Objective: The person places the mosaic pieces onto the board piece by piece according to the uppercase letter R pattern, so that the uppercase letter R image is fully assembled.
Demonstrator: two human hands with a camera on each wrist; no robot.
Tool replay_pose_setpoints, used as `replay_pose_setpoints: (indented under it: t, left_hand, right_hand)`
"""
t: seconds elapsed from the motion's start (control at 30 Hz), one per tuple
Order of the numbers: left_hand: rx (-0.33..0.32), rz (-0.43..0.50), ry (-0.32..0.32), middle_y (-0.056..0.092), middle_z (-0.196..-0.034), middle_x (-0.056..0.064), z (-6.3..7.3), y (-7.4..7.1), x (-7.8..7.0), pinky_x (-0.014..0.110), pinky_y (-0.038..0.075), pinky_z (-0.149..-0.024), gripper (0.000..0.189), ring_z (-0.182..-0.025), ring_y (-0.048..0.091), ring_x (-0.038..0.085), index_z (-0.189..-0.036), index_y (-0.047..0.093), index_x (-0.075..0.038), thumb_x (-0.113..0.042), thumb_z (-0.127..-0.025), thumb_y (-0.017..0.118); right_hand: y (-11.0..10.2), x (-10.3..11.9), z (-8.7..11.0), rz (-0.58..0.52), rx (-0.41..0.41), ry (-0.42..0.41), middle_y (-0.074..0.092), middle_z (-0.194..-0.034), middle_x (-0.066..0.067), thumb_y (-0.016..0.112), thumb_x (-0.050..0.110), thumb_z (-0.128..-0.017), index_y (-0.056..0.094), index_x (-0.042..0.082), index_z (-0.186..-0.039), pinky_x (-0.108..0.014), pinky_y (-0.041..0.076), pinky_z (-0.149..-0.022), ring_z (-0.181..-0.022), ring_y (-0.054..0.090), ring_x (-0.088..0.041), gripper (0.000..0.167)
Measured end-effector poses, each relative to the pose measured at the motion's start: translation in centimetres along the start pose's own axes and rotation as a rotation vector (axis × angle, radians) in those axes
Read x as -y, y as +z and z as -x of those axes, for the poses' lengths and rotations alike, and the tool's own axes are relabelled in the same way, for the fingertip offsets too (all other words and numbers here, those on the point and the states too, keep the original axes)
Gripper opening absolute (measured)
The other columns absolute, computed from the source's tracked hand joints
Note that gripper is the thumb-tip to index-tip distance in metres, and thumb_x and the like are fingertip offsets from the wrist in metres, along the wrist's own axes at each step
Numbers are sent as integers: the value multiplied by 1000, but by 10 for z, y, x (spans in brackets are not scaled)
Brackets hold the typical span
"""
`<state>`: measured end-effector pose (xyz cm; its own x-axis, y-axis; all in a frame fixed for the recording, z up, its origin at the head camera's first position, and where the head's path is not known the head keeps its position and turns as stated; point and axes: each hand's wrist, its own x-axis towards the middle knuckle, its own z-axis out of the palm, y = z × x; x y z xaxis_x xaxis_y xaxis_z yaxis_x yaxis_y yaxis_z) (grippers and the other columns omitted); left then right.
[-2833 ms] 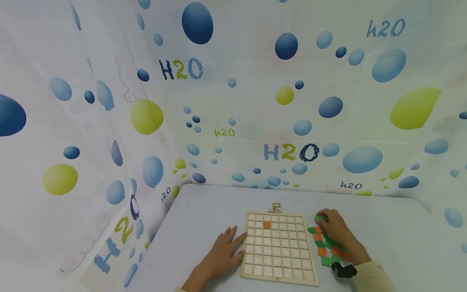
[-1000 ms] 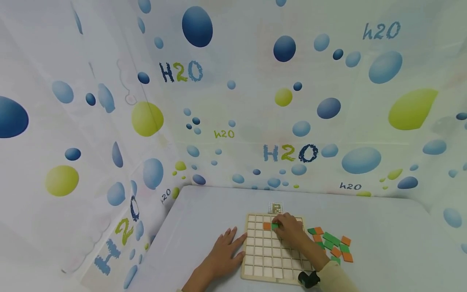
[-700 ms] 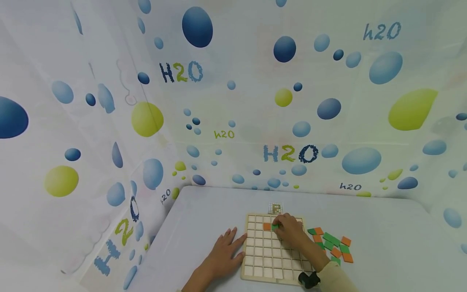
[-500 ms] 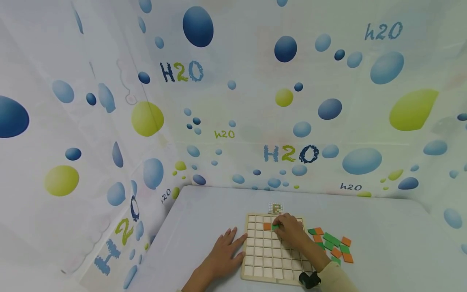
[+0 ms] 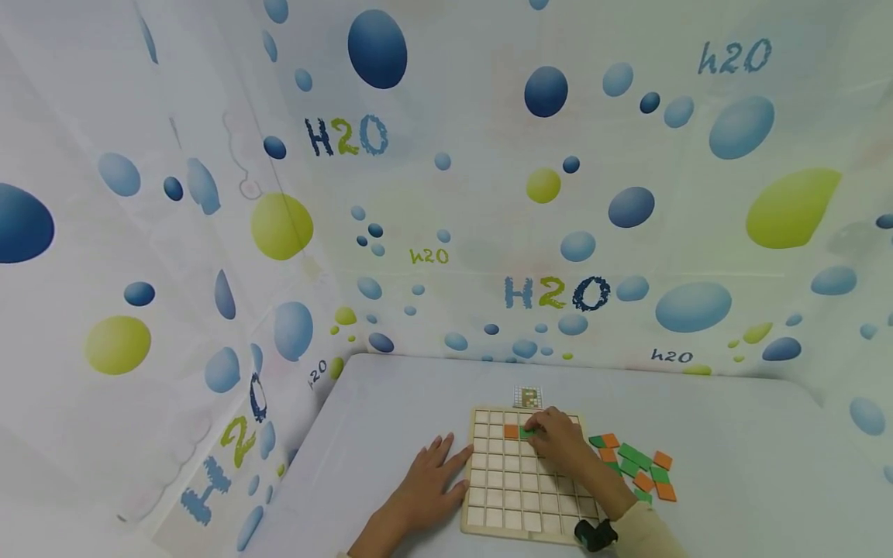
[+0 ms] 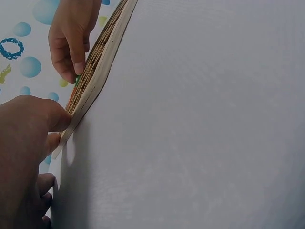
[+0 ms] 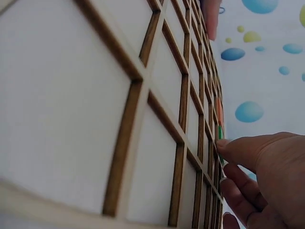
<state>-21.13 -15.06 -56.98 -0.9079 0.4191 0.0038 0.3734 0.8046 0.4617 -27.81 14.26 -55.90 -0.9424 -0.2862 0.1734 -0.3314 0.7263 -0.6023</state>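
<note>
A wooden grid board [image 5: 494, 496] with square cells lies on the white table. My left hand [image 5: 429, 482] is flat with spread fingers, its index finger and thumb touching the board's left edge. An orange square tile [image 5: 512, 432] sits in a cell of the second row. In the cell to its right is a green square tile [image 5: 525, 432], which my right hand [image 5: 558, 440] pinches at its right side with thumb and fingertips. In the right wrist view the thumb [image 7: 240, 150] meets the green tile [image 7: 220, 133]; the fingers partly hide it.
Right of the board lies a loose group of green and orange tiles [image 5: 633, 453], some overlapping. A small pattern card [image 5: 528, 397] is behind the board's far edge. A dark device [image 5: 595, 535] is strapped at my right wrist. A patterned curtain [image 5: 474, 217] hangs behind the table.
My right hand has carried a green tile from the loose group leftward to the cell beside the orange tile. Lately it has shifted slightly right, showing more green. The left hand stays put.
</note>
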Motion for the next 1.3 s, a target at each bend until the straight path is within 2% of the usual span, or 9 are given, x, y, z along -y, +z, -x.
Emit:
replay_pose_setpoints:
  t: [0.17, 0.33, 0.43, 0.57, 0.77, 0.9, 1.1, 1.3]
  left_hand:
    - [5, 6, 1, 30, -172, 18, -1, 0, 1, 69, 23, -124, 59, -159, 25, 44, -162, 44, -29, -48, -107, 52]
    - [14, 13, -9, 29, -172, 18, -1, -1, 1, 68, 22, -125, 59, -160, 23, 43, -163, 43, -29, -47, -107, 52]
    - [13, 14, -22, 28, -173, 17, -1, -2, 1, 67, 21, -126, 59, -160, 22, 42, -163, 43, -29, -47, -107, 53]
    - [7, 12, -24, 29, -173, 16, -1, -3, 1, 67, 21, -126, 59, -160, 23, 42, -163, 44, -30, -47, -107, 53]
    - [7, 15, -14, 29, -172, 17, -1, -1, 2, 68, 22, -125, 59, -160, 23, 43, -163, 44, -29, -47, -107, 52]
    - [11, 7, -7, 29, -172, 18, -1, 0, 2, 69, 22, -124, 59, -160, 24, 43, -163, 44, -28, -48, -107, 52]
    - [7, -6, -2, 30, -172, 18, -2, -1, 1, 69, 24, -124, 59, -159, 25, 44, -162, 44, -28, -48, -107, 52]
    - [17, 2, -2, 30, -172, 18, -3, 0, 2, 68, 23, -124, 59, -160, 24, 44, -163, 44, -29, -48, -107, 52]
  right_hand:
    - [-11, -6, 8, -20, 26, -37, 62, -99, 1, 75, 9, -96, 75, 14, -105, -41, 48, -76, -87, 58, -18, 10]
    - [-36, -15, 15, -89, 58, -71, 65, -107, -4, 69, 11, -102, 72, 5, -115, -34, 56, -81, -94, 63, -19, 15]
    - [-52, -22, 18, -125, 75, -51, 68, -111, -5, 66, 13, -104, 70, 3, -121, -33, 58, -83, -98, 65, -20, 19]
    - [-71, -33, 21, -141, 77, 23, 70, -114, -6, 66, 13, -104, 69, 2, -125, -39, 59, -87, -103, 67, -23, 24]
    - [-91, -55, 28, -69, 102, 139, 66, -122, -15, 71, 14, -101, 64, -1, -134, -51, 58, -92, -113, 65, -35, 37]
    - [-99, -69, 33, -19, 140, 179, 62, -128, -22, 71, 13, -99, 61, -3, -135, -58, 55, -96, -117, 61, -42, 40]
    - [-104, -78, 37, 3, 177, 183, 62, -119, -19, 74, 6, -94, 62, -5, -130, -57, 54, -94, -109, 61, -35, 40]
    - [-102, -81, 37, -28, 161, 157, 64, -115, -14, 70, 7, -98, 69, 0, -120, -53, 56, -92, -105, 63, -30, 23]
